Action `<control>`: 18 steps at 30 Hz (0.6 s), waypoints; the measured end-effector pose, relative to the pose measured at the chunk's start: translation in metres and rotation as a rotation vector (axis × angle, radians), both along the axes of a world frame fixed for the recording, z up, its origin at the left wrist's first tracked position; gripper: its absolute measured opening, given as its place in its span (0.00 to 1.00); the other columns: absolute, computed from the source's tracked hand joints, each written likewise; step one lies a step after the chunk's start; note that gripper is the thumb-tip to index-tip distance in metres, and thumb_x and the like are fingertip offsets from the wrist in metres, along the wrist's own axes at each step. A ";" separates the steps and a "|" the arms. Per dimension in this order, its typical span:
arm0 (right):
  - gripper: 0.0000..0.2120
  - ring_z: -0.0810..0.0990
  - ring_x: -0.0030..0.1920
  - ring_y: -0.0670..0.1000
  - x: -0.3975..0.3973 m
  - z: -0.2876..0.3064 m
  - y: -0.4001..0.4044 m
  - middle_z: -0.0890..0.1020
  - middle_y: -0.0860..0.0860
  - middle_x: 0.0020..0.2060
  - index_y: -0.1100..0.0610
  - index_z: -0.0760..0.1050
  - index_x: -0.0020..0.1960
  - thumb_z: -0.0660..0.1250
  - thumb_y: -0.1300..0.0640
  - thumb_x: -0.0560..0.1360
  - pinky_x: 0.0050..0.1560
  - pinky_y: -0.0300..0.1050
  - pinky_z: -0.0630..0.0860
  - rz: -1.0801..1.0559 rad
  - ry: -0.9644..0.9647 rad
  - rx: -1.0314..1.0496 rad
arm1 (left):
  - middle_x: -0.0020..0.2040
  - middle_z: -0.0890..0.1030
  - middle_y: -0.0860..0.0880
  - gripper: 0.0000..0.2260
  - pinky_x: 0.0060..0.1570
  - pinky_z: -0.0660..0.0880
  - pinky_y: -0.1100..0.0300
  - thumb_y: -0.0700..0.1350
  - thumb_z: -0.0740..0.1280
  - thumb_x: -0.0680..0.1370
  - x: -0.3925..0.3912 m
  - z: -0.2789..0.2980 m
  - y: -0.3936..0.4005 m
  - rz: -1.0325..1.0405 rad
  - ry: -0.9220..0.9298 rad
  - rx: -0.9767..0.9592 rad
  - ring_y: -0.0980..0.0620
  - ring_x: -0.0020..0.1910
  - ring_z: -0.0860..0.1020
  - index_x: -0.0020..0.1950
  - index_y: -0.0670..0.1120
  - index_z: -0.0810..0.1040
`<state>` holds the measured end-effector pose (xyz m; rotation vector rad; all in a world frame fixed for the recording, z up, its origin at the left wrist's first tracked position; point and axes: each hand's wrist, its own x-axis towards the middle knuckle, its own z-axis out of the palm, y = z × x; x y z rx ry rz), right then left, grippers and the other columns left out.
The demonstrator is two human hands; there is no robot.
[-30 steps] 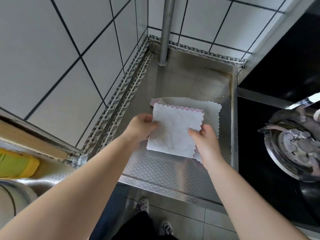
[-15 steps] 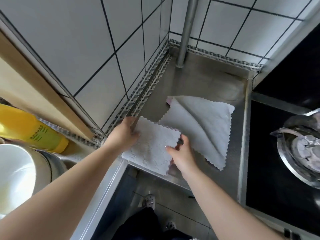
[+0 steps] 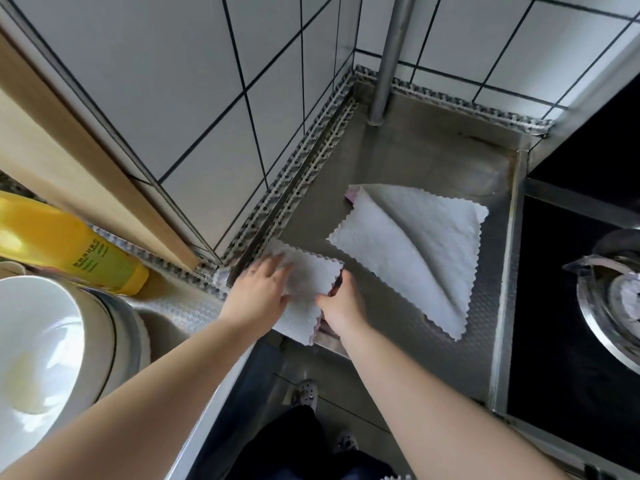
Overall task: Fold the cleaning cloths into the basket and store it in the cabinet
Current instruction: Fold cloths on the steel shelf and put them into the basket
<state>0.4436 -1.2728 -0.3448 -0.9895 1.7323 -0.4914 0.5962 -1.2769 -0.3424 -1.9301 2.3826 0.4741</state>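
Observation:
A small folded white cloth (image 3: 308,282) with a pink underside lies at the front left corner of the steel counter (image 3: 433,161). My left hand (image 3: 258,292) presses flat on its left part with straight fingers. My right hand (image 3: 343,306) pinches the cloth's right edge, thumb on top. A larger white cloth (image 3: 415,244) with zigzag edges lies loosely spread to the right, one crease running across it and a pink corner showing at its back. No basket or cabinet is in view.
A yellow bottle (image 3: 69,244) and a white bowl (image 3: 38,341) sit at the left by the sink. A metal pipe (image 3: 391,57) stands in the tiled back corner. A black stove (image 3: 571,358) with a burner (image 3: 620,299) borders the counter on the right.
Both hands carried the folded cloth from above the larger cloth down to the counter's front left corner. My left hand now lies flat on top of it.

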 end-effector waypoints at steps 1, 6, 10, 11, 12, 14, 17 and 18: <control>0.31 0.72 0.66 0.55 0.000 -0.001 -0.001 0.71 0.54 0.68 0.56 0.58 0.73 0.68 0.60 0.74 0.63 0.45 0.70 0.008 0.016 0.000 | 0.77 0.57 0.48 0.27 0.74 0.57 0.53 0.48 0.62 0.79 -0.002 -0.004 0.000 -0.040 0.008 0.026 0.48 0.76 0.54 0.76 0.48 0.58; 0.31 0.73 0.65 0.56 -0.003 -0.004 -0.003 0.72 0.55 0.67 0.57 0.60 0.72 0.69 0.59 0.74 0.63 0.46 0.71 0.034 0.072 0.006 | 0.78 0.53 0.51 0.26 0.74 0.53 0.56 0.50 0.59 0.80 -0.004 -0.016 -0.001 -0.050 0.004 0.105 0.51 0.76 0.52 0.77 0.49 0.56; 0.33 0.79 0.54 0.52 -0.021 -0.009 0.001 0.80 0.49 0.54 0.52 0.60 0.73 0.72 0.57 0.72 0.57 0.51 0.76 0.005 0.040 -0.026 | 0.74 0.64 0.49 0.22 0.69 0.64 0.52 0.48 0.62 0.79 -0.005 -0.012 -0.008 -0.030 0.047 0.052 0.47 0.73 0.62 0.73 0.49 0.66; 0.30 0.79 0.51 0.50 -0.033 -0.009 0.002 0.81 0.47 0.48 0.52 0.62 0.71 0.71 0.56 0.73 0.56 0.49 0.76 0.007 0.058 -0.052 | 0.72 0.68 0.49 0.20 0.67 0.67 0.52 0.47 0.62 0.78 -0.009 -0.009 -0.014 -0.030 0.068 0.024 0.46 0.70 0.66 0.70 0.49 0.69; 0.26 0.78 0.49 0.48 -0.047 -0.007 0.004 0.80 0.45 0.44 0.52 0.66 0.69 0.70 0.56 0.74 0.55 0.47 0.75 0.019 0.101 -0.086 | 0.69 0.71 0.49 0.18 0.64 0.69 0.52 0.45 0.63 0.78 -0.014 -0.007 -0.021 -0.031 0.091 -0.001 0.46 0.68 0.69 0.68 0.50 0.72; 0.18 0.78 0.48 0.48 -0.076 -0.005 0.008 0.79 0.45 0.44 0.52 0.72 0.64 0.68 0.57 0.75 0.54 0.45 0.74 0.046 0.228 -0.159 | 0.65 0.75 0.51 0.17 0.62 0.70 0.53 0.43 0.63 0.77 -0.029 -0.002 -0.035 -0.054 0.132 -0.036 0.46 0.64 0.72 0.65 0.52 0.75; 0.16 0.79 0.53 0.52 -0.116 -0.006 0.012 0.79 0.48 0.51 0.53 0.76 0.61 0.68 0.56 0.74 0.51 0.43 0.73 0.080 0.466 -0.222 | 0.64 0.75 0.53 0.14 0.61 0.68 0.53 0.45 0.63 0.77 -0.064 0.000 -0.058 -0.154 0.173 -0.042 0.47 0.63 0.72 0.63 0.53 0.76; 0.16 0.78 0.55 0.53 -0.126 -0.007 0.014 0.78 0.50 0.54 0.54 0.76 0.62 0.68 0.56 0.74 0.53 0.45 0.73 0.108 0.537 -0.228 | 0.65 0.75 0.53 0.14 0.61 0.67 0.54 0.45 0.63 0.77 -0.073 -0.001 -0.064 -0.186 0.168 -0.030 0.47 0.63 0.72 0.63 0.52 0.76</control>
